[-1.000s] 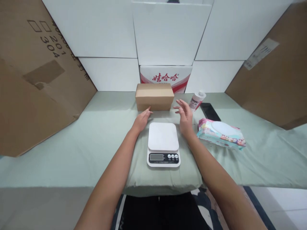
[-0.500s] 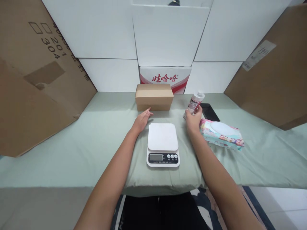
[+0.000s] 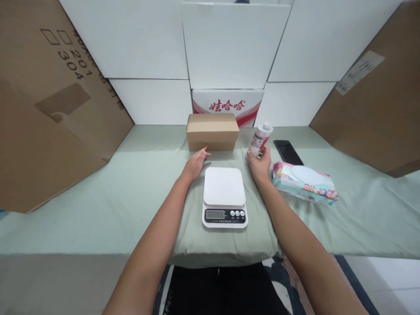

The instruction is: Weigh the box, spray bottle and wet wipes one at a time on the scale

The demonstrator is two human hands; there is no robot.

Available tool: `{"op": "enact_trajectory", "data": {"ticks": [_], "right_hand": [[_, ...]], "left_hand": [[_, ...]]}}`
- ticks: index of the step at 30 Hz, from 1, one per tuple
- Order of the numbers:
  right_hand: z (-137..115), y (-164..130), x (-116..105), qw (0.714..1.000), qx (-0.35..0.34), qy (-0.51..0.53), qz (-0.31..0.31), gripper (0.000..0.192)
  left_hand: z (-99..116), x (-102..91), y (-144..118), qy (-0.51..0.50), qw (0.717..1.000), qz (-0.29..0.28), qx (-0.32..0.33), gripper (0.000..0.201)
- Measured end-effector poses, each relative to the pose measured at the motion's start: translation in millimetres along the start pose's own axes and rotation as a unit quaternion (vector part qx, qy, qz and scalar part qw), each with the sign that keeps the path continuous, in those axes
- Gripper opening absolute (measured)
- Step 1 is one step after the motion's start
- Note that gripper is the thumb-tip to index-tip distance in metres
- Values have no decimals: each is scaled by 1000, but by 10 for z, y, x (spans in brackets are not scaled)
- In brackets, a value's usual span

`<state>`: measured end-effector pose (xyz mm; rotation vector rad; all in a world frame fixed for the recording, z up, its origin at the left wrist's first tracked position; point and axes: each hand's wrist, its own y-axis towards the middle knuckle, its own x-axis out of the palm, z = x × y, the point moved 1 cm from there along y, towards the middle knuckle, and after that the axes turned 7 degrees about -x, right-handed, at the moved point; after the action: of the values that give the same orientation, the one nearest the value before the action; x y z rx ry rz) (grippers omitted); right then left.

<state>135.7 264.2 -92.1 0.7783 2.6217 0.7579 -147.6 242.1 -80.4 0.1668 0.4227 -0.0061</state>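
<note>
My right hand [image 3: 260, 163] is wrapped round the lower part of a white bottle [image 3: 259, 139] with a red and white label and a white cap. The bottle leans to the right, and its base is partly hidden by my fingers. My left hand [image 3: 196, 163] rests with fingers stretched out just in front of a small brown cardboard box [image 3: 212, 136], holding nothing. Between my forearms lies a white kitchen scale [image 3: 224, 187] with a dark display and several round buttons.
Right of my right hand lie a black phone-like slab [image 3: 288, 153] and a colourful tissue pack [image 3: 304, 183]. A white carton with red lettering [image 3: 227, 105] stands behind the brown box. Large cardboard sheets [image 3: 62, 131] flank the green cloth-covered table [image 3: 138, 192] on both sides.
My right hand has moved the bottle a little to the left, away from the black slab, more of which now shows. My left hand stays by the box.
</note>
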Motion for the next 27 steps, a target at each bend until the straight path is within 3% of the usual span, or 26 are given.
{"op": "enact_trajectory", "data": {"ticks": [5, 9, 14, 20, 22, 27], "right_hand": [[-58, 0, -17, 1000, 17, 12, -3, 47], [-288, 6, -63, 998, 15, 59, -31, 50], [-764, -109, -135, 964, -36, 169, -202, 52], [-1188, -398, -181, 881, -99, 148, -438, 29], [-1229, -440, -180, 866, -98, 142, -469, 25], [-1158, -426, -149, 860, -92, 147, -480, 28]], "left_hand": [[5, 1, -3, -1, 1000, -2, 0, 59], [6, -3, -11, -10, 1000, 5, -6, 61], [5, 0, 3, -17, 1000, 10, -3, 60], [-10, 11, 19, -22, 1000, 19, -8, 54], [-12, 8, 16, -22, 999, 19, -14, 52], [3, -5, 3, -17, 1000, 7, -16, 52]]}}
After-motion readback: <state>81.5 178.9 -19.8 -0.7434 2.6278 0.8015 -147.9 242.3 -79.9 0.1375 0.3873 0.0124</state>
